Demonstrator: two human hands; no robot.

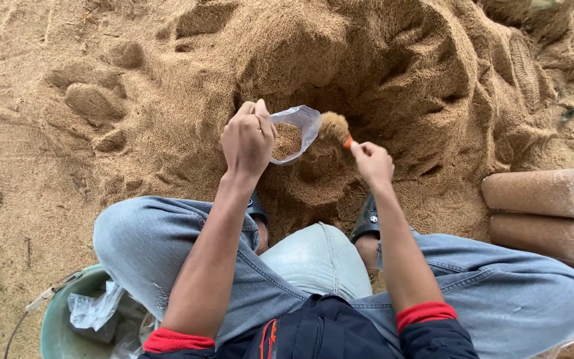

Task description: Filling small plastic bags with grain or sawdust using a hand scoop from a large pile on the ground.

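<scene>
My left hand pinches the rim of a clear plastic bag, holding its mouth open; the bag is partly filled with brown sawdust. My right hand grips the orange handle of a small scoop heaped with sawdust, held right at the bag's mouth. Both hands hover over a hollow dug into a large sawdust pile. I am squatting, with jeans-clad knees and dark sandals below my hands.
Two filled, cylinder-shaped clear bags lie stacked at the right edge, with more below them. A green bucket holding empty plastic bags sits at lower left. Loose sawdust with footprints covers the ground all around.
</scene>
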